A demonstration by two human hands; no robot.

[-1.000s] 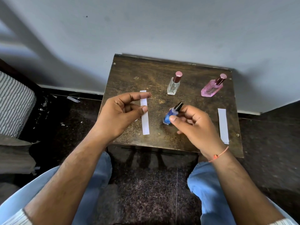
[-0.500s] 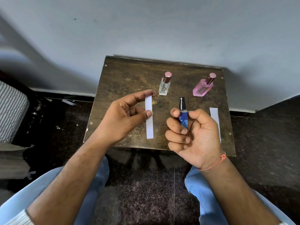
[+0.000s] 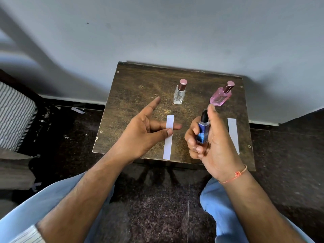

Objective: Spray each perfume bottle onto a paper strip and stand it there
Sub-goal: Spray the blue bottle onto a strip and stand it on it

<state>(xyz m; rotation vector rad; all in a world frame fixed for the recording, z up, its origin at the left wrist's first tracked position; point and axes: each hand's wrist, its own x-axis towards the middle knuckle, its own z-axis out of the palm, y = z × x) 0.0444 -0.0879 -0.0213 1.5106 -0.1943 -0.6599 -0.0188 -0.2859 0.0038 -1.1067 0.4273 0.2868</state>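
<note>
My left hand (image 3: 140, 132) pinches a white paper strip (image 3: 168, 137) between thumb and a finger, holding it upright above the small wooden table (image 3: 133, 106); its index finger points away. My right hand (image 3: 213, 142) grips a small blue perfume bottle (image 3: 203, 132) upright, with the index finger on top of its black sprayer, just right of the strip. A clear bottle (image 3: 179, 94) with a pink cap and a pink bottle (image 3: 221, 97) stand at the back of the table. A second white strip (image 3: 233, 134) lies flat at the table's right side, partly hidden by my right hand.
The table stands against a pale wall (image 3: 175, 32). A dark speckled floor (image 3: 157, 216) surrounds it, with my knees in light blue trousers (image 3: 215, 204) below. A striped cushion (image 3: 14, 114) lies at the left, with paper scraps (image 3: 77, 110) on the floor.
My right hand has lifted the blue bottle off the table, turned it upright and set the index finger on the sprayer. My left hand has spread its index finger while holding the strip.
</note>
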